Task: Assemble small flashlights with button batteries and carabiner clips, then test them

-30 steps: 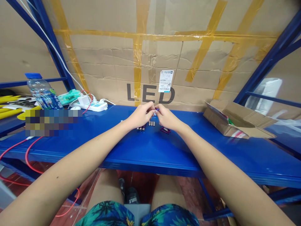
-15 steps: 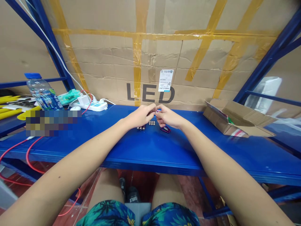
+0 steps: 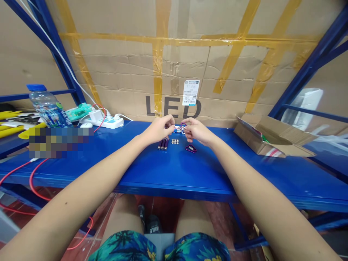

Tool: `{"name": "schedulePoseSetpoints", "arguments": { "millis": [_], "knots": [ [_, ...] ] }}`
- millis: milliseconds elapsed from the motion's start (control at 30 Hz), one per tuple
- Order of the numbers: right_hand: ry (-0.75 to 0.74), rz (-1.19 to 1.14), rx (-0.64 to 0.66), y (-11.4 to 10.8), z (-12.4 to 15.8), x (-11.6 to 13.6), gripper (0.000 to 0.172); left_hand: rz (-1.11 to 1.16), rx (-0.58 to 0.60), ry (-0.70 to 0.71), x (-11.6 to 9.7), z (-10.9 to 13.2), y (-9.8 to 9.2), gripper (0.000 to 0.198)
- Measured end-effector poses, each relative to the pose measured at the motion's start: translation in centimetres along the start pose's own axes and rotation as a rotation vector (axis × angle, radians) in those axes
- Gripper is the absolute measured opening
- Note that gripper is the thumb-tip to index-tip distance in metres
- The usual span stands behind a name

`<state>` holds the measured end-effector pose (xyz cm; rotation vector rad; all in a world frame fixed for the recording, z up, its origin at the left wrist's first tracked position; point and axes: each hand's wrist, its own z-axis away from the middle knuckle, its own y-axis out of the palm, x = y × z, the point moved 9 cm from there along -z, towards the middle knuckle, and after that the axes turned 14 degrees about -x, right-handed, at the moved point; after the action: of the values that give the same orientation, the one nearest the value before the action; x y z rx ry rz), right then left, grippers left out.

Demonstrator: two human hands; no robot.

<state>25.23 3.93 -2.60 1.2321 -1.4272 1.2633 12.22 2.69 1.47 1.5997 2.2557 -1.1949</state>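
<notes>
My left hand (image 3: 162,130) is over the back of the blue table, fingers curled toward the thumb; anything in them is too small to make out. My right hand (image 3: 199,131) pinches a purple carabiner (image 3: 183,124), its loop showing at the fingertips. Between the hands lie several shiny blue-and-white pieces (image 3: 178,129), partly hidden. Below my left hand, purple metal tubes (image 3: 162,144) stand or lie side by side. Small silver button cells (image 3: 175,141) sit in neat rows beside them. Another purple carabiner (image 3: 190,148) rests on the table below my right hand.
On the right stands an open cardboard box (image 3: 268,139). To the left are a water bottle (image 3: 51,107), a white power strip (image 3: 110,122) and red cables (image 3: 34,177). A large taped carton (image 3: 122,79) rises behind the blue table (image 3: 174,174).
My hands have moved apart from where they met. The carabiner loop at my right fingertips and the blue-and-white pieces between the hands now show more clearly.
</notes>
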Motion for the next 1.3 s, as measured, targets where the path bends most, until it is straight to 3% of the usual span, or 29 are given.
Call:
{"name": "schedulePoseSetpoints", "arguments": {
  "millis": [133, 300, 433, 800, 1300],
  "knots": [
    [-0.012, 0.174, -0.083, -2.0, -1.1, -0.8, 0.026, 0.054, -0.007, -0.237, 4.1, -0.3, -0.8, 0.011],
    [0.006, 0.481, -0.157, -4.3, -2.0, -2.3, 0.008, -0.007, -0.139, -0.34, 8.2, -0.7, -2.5, 0.014],
    [0.045, 0.584, -0.153, -4.6, -2.2, -3.1, 0.006, -0.05, -0.04, -0.413, 10.2, -0.3, -1.8, 0.002],
    [0.032, 0.623, -0.107, -4.2, -2.2, -3.3, 0.013, -0.164, 0.31, -0.393, 10.6, 0.9, -0.2, 0.022],
    [0.033, 0.62, -0.072, -4.0, -2.2, -3.5, 0.013, -0.138, 0.357, -0.365, 9.3, 1.0, 0.1, 0.021]
  ]
}}
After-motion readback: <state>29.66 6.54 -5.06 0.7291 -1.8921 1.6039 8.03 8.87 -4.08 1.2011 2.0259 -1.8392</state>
